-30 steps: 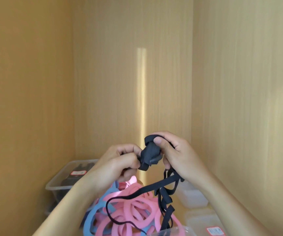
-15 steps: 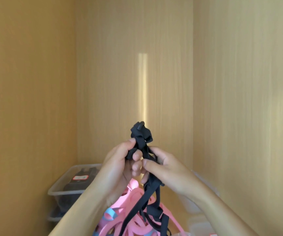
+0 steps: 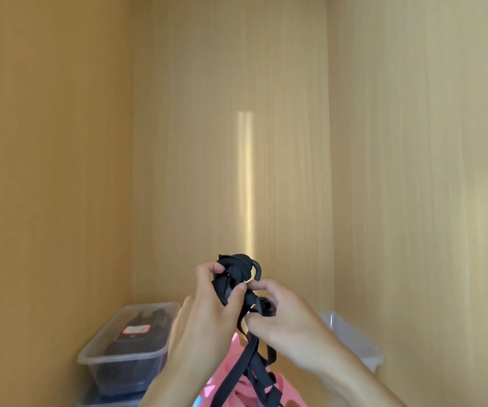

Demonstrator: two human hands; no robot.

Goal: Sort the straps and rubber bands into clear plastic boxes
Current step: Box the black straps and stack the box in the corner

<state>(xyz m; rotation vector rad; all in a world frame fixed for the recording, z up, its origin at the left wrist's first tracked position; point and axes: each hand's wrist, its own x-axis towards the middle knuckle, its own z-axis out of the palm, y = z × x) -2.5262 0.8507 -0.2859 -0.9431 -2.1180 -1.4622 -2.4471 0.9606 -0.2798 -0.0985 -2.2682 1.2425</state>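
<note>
1. Two hands hold a tangled black fabric strap [image 3: 235, 271] at lower centre: the left hand [image 3: 207, 315] clutches its bunched top, and the right hand [image 3: 289, 327] pinches just below.
2. Its ends dangle over pink rubber bands [image 3: 225, 374].
3. A clear plastic box [image 3: 119, 358] sits lower left.

Wood-grain back panel [image 3: 201, 136] behind and above fingers [image 3: 205, 270]. Left panel [image 3: 46, 171] well left of fingers, deeper orange. Right panel [image 3: 428, 171] well right, paler. Vertical light streak [image 3: 245, 177] on back panel, directly above fingers.
</note>
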